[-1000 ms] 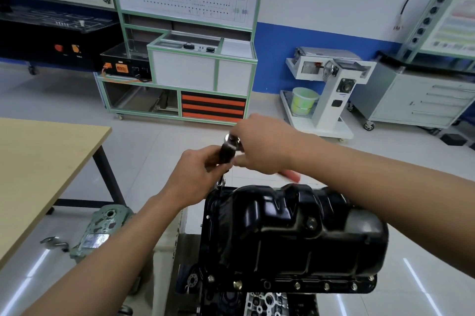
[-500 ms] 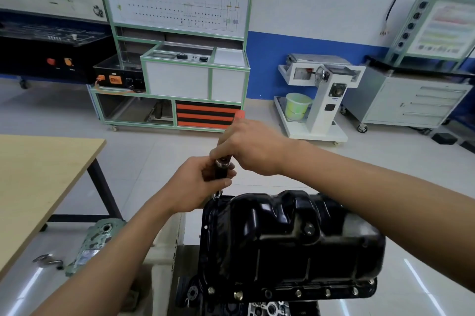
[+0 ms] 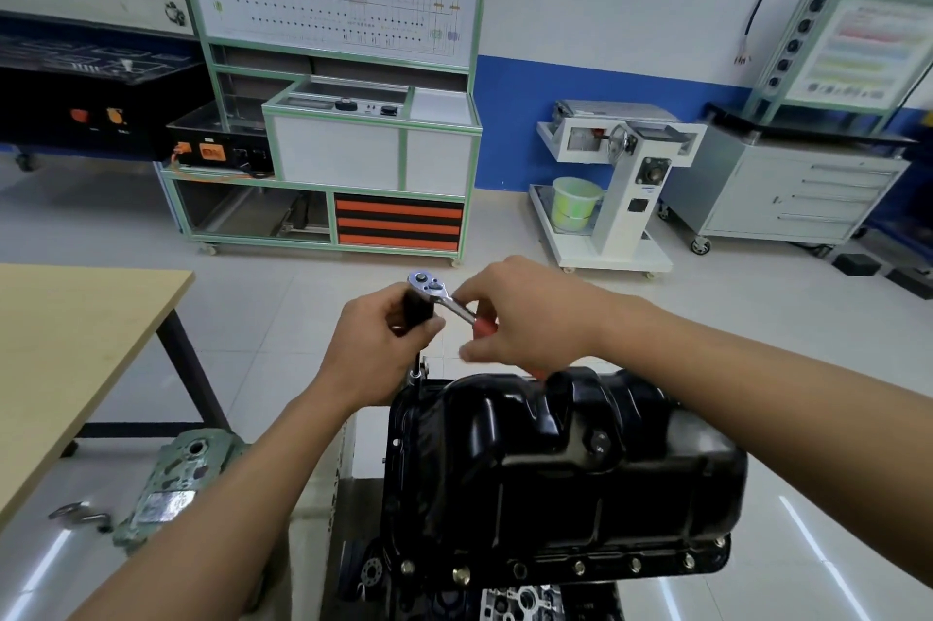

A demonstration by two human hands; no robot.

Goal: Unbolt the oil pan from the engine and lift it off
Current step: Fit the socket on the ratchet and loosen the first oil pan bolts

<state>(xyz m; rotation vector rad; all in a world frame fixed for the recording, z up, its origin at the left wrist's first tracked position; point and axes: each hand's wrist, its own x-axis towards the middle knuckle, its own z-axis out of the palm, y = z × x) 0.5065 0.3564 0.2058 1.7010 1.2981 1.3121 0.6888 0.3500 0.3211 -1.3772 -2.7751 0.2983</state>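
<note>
Chrome ratchet above oil pan: left fingers grip its extension, right fingers its red handle.

Two bare forearms reach in, the left from 7 o'clock and the right from 4 o'clock, meeting just above centre. The left hand curls around the black shaft under the head of a ratchet. The right hand, at its 3 o'clock, grips the red handle with curled fingers.
</note>
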